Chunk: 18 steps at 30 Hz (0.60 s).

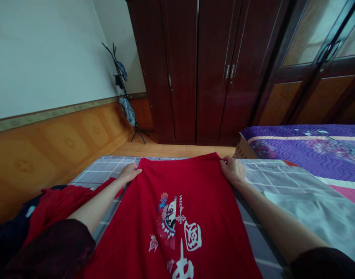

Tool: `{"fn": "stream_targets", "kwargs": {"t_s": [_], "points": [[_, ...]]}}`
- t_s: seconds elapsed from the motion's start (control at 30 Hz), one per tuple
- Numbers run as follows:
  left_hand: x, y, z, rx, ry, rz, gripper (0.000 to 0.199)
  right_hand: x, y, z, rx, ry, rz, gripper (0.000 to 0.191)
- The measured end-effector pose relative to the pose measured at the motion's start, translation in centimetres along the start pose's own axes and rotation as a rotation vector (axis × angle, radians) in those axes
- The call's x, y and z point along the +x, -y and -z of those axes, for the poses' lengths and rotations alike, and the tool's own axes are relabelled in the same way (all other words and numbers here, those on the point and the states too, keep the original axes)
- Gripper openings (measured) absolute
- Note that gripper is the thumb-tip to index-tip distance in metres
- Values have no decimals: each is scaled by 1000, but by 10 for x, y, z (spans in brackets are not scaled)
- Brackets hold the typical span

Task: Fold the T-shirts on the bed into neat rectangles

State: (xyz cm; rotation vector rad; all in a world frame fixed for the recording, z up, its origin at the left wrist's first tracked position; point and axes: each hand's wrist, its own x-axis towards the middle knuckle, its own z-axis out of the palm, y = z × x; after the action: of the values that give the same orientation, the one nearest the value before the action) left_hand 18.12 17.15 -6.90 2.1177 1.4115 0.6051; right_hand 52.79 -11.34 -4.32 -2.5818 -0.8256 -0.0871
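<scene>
A red shirt [206, 193] with a printed front is stretched between my two hands over a grey checked bed cover [270, 174]. White characters, the word CHINA and a colourful motif show on it, upside down to me. My left hand [130, 173] pinches the far left corner of the cloth. At the far right corner, my right hand [233, 169] is closed on the fabric. The near end of the shirt runs out of the bottom of the view.
Red and dark blue clothes [61, 201] lie piled at the left. A purple patterned bed [325, 155] is at the right. Beyond stand a dark wooden wardrobe [183, 77] and a coat rack [122, 79] with hanging items. Light green cloth [316, 213] lies at the right.
</scene>
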Motion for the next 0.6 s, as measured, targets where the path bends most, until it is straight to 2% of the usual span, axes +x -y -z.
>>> {"fn": "stream_targets", "kwargs": {"t_s": [0.1,0.27,0.4,0.5,0.6], "points": [[-8,3,3,59,49,36,22,2,-1,1,-14,20,8,34],[-11,-2,1,109,18,70,28,7,-3,5,-11,105,43,38],[-19,-10,-1,139,-24,43,32,12,-5,9,-4,209,87,22],[-32,-14,6,124,-51,3,39,10,-6,11,-5,198,70,21],[-52,-15,18,140,-57,-26,36,5,-5,10,-6,156,31,26]]}}
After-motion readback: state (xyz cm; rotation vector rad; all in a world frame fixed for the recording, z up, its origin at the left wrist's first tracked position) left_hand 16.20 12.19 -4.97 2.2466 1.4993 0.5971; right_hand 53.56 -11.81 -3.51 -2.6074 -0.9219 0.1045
